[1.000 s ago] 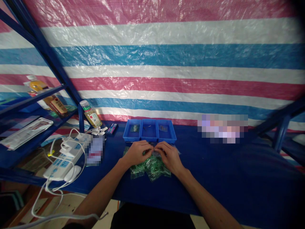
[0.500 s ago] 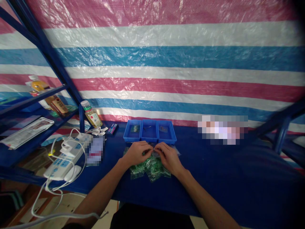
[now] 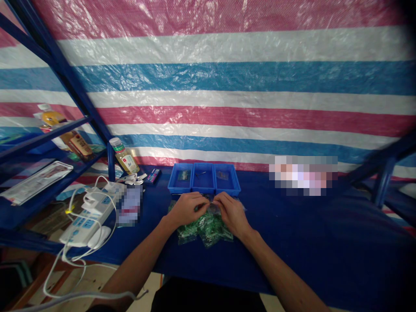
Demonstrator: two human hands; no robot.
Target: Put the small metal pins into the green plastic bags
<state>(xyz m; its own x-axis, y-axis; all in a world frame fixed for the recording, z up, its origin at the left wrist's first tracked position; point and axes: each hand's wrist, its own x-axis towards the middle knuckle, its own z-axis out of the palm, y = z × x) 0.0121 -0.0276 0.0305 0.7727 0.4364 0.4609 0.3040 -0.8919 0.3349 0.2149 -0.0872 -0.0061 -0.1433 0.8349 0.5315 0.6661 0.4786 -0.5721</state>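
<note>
My left hand [image 3: 187, 209] and my right hand [image 3: 231, 212] meet at the fingertips, both in a pinch. Something tiny is between them, too small to make out. Beneath the hands lies a pile of small clear bags with green contents [image 3: 208, 229] on the blue table [image 3: 292, 242]. Just beyond the hands stand three blue trays side by side: the left tray [image 3: 180, 190] has a small packet in it, the middle tray [image 3: 203, 190] a small dark thin item, and the right tray [image 3: 228, 190] another small clear packet.
At the left are a white power strip [image 3: 78, 227] with tangled cables, a bottle [image 3: 125, 157], a small dark blue box [image 3: 153, 176] and a blue metal frame [image 3: 76, 91]. A striped sheet [image 3: 227, 78] hangs behind. Blurred items lie at left and back right.
My right hand's fingers have shifted slightly at the pinch. My left hand has hardly moved, and the bags and trays are as before.
</note>
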